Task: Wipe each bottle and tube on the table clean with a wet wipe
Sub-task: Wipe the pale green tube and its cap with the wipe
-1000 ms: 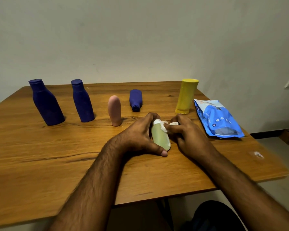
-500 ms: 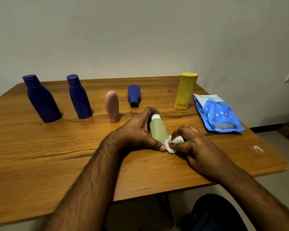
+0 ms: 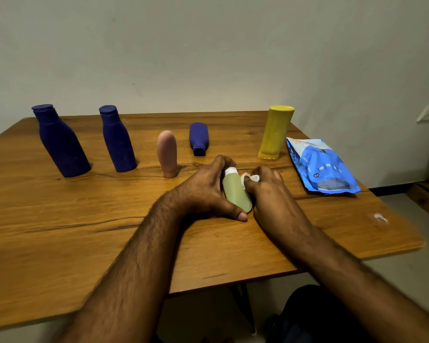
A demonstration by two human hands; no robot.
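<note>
A pale green tube [image 3: 235, 191] with a white cap lies on the wooden table [image 3: 60, 231], cap pointing away from me. My left hand [image 3: 206, 191] grips it from the left, thumb along its near end. My right hand [image 3: 270, 191] pinches a crumpled white wet wipe [image 3: 252, 179] against the tube's upper right side. Behind stand two dark blue bottles [image 3: 60, 142] [image 3: 117, 139], a pink tube [image 3: 167, 153] and a yellow bottle [image 3: 275, 132]. A small dark blue bottle [image 3: 198, 138] lies on its side.
A blue wet-wipe pack [image 3: 320, 164] lies flat at the table's right side. A small white scrap [image 3: 379, 217] sits near the right edge. A wall rises just behind the table. The floor shows on the right.
My right hand with the wipe slid from the tube's cap end down to its near end, then back up toward the cap. My left hand has kept its grip on the tube.
</note>
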